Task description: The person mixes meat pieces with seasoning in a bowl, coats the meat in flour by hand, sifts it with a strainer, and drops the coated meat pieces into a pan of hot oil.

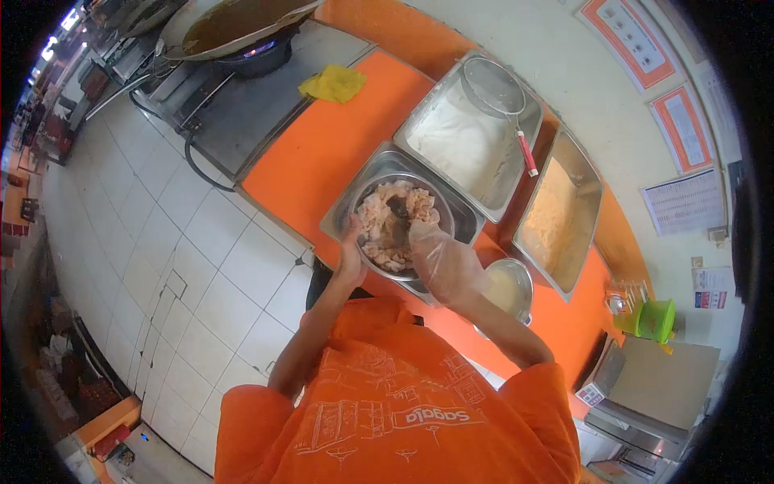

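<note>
A round metal bowl (397, 175) of raw meat pieces (376, 214), perhaps chicken, sits in a rectangular steel pan (337, 216) on the orange counter. Dark wet matter lies in the middle of the meat. My left hand (351, 256) is bare and grips the bowl's near left side. My right hand (443, 260) wears a loose clear plastic glove and reaches over the bowl's right rim into the meat. Its fingers are hard to make out through the plastic. Beside my right wrist stands a smaller metal bowl (526, 284) with pale yellowish liquid.
Behind the bowl is a steel pan of white powder (459, 145), with a red-handled sieve (526, 152) across it. An orange-tinted powder tray (556, 214) lies to the right. A yellow cloth (334, 84) lies near the stove, where a wok (234, 28) sits over a flame.
</note>
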